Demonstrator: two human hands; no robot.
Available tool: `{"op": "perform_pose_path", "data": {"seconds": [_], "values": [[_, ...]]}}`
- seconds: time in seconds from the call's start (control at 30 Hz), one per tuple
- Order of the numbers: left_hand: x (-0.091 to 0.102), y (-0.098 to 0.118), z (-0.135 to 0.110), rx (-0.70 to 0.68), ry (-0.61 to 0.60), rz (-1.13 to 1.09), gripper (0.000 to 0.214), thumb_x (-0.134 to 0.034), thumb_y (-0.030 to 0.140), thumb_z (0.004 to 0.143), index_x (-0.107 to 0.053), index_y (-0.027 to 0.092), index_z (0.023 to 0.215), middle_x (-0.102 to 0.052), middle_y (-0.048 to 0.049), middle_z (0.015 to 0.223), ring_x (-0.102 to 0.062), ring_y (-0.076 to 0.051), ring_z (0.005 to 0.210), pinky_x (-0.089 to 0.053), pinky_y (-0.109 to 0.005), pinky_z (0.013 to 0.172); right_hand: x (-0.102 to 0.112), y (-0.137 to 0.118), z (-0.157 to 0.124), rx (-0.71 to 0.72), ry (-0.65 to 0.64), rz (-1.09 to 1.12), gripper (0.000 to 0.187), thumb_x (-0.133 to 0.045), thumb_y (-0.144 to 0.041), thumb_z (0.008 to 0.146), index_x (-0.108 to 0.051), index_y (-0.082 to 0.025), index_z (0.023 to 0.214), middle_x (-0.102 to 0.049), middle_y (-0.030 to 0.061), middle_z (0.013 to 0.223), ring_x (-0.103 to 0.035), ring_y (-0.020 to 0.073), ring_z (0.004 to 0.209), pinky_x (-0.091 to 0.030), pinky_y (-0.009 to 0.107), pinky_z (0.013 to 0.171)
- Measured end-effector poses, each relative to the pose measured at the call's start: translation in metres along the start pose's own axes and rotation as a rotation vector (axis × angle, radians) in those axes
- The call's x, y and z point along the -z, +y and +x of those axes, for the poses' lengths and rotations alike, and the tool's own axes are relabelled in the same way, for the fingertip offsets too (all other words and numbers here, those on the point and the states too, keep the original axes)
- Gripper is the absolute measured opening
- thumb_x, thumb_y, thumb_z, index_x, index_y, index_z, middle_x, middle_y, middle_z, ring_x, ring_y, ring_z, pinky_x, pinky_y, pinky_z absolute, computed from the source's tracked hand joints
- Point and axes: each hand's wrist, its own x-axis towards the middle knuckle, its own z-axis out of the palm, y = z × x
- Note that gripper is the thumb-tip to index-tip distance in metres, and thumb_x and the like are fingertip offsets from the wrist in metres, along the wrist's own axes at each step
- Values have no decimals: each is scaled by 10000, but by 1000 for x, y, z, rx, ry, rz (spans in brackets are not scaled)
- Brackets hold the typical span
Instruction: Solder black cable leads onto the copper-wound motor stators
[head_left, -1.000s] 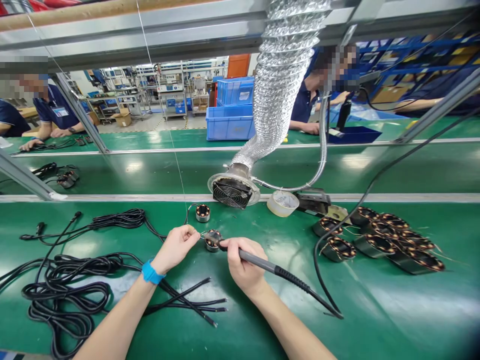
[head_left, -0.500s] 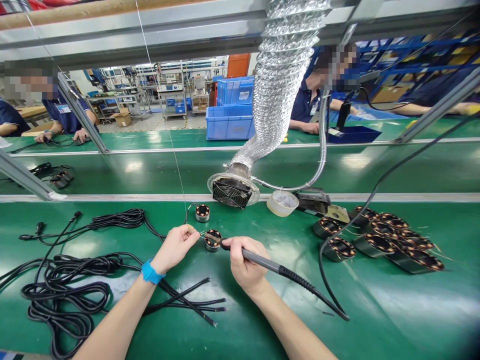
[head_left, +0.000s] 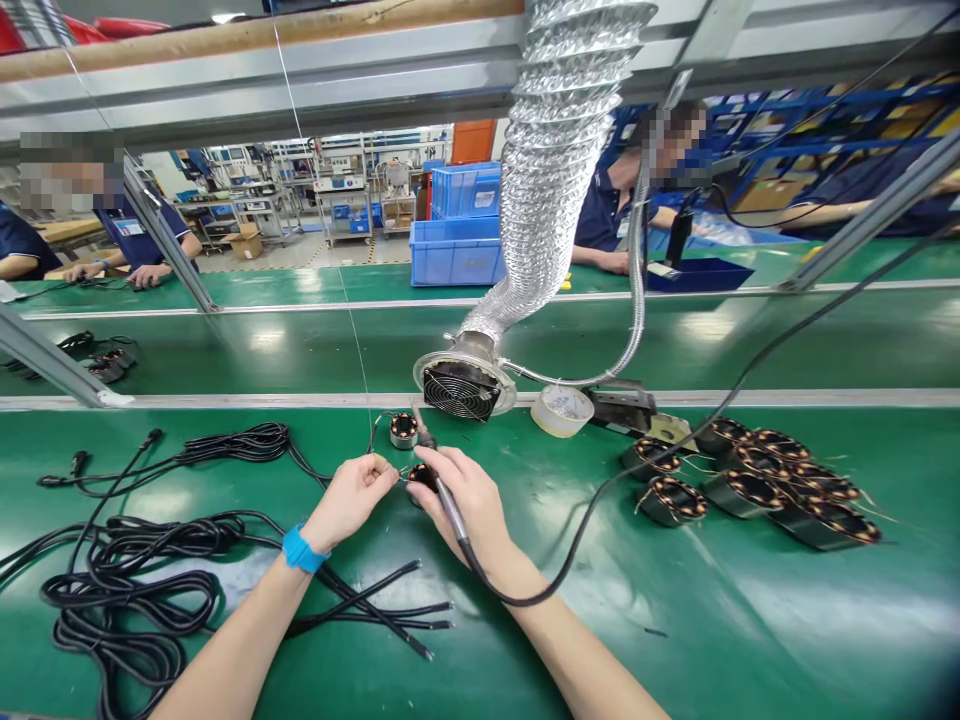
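- The left hand (head_left: 349, 500) is closed narrowly, its thumb and forefinger appearing to pinch a thin wire lead (head_left: 396, 478). Its forearm comes in low from the lower left, with a blue wristband (head_left: 302, 550) at the wrist.
- The right hand (head_left: 461, 505) is closed around a soldering iron (head_left: 448, 508) in a pen-like grip, with the metal tip angled up and away from the person. The iron's black cord (head_left: 570, 590) trails from the hand across the surface (head_left: 750, 620).
- A small copper-wound stator (head_left: 422, 478) lies on the green surface between the hands, partly hidden by the right hand. A second stator (head_left: 403, 430) sits just beyond it.
- Good control here would likely come from bracing both hands on the surface, keeping the lead steady and the hot tip clear of the windings and fingers.
- Black cables (head_left: 127, 590) lie to the left, and more wound coils (head_left: 671, 502) lie to the right. A fume extractor (head_left: 459, 390) and a roll of tape (head_left: 562, 410) stand ahead of the hands.
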Motion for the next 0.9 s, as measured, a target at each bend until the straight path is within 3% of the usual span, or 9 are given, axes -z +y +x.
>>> {"op": "perform_pose_path", "data": {"seconds": [0.07, 0.13, 0.23, 0.33, 0.5, 0.73, 0.9], "values": [[2, 1, 0, 5, -3, -12, 406, -618, 557, 828, -586, 160, 748, -510, 32, 663, -394, -107, 581, -302, -237, 543, -3, 4, -1, 33, -116, -51, 513, -730, -327, 869, -545, -219, 1335, -653, 144, 1165, -673, 280, 929, -584, 415, 783], [6, 3, 0, 53, -39, -32, 425, -643, 578, 799, -594, 157, 763, -491, 43, 636, -367, -94, 544, -276, -233, 515, -4, 8, -1, 40, -210, -64, 650, -784, -241, 813, -484, -230, 1390, -600, 160, 1263, -669, 294, 964, -589, 436, 800], [16, 9, 0, 163, -111, -46, 441, -734, 565, 718, -617, 149, 807, -484, 56, 602, -350, -81, 511, -241, -221, 485, -3, 12, -1, 17, -291, -8, 692, -734, -98, 817, -426, -247, 1419, -546, 158, 1319, -678, 258, 947, -593, 415, 803], [27, 12, 1, 190, -119, -67, 447, -784, 538, 671, -644, 133, 798, -515, 41, 611, -359, -72, 509, -215, -216, 474, 2, 14, 1, -25, -335, 64, 683, -707, -80, 831, -412, -262, 1419, -516, 147, 1333, -677, 237, 957, -588, 400, 826], [30, 10, 4, 195, -134, -204, 452, -824, 529, 628, -635, 130, 727, -473, 60, 580, -280, -45, 470, -143, -225, 461, 6, 13, 4, -45, -351, 139, 671, -727, -80, 818, -433, -261, 1394, -520, 124, 1291, -664, 212, 936, -572, 363, 828], [6, 8, 4, 241, 12, -251, 486, -874, 518, 539, -642, 127, 711, -429, 94, 508, -190, -33, 441, -95, -236, 452, 2, 13, 1, -79, -347, 201, 718, -693, -36, 804, -406, -294, 1410, -500, 107, 1311, -646, 182, 878, -555, 343, 809], [0, 10, 2, 244, 53, -233, 467, -868, 495, 543, -681, 113, 737, -441, 92, 505, -184, -37, 444, -119, -242, 465, 0, 12, 1, -120, -278, 320, 668, -667, -51, 833, -424, -294, 1406, -511, 90, 1273, -618, 204, 1019, -535, 362, 906]]}}
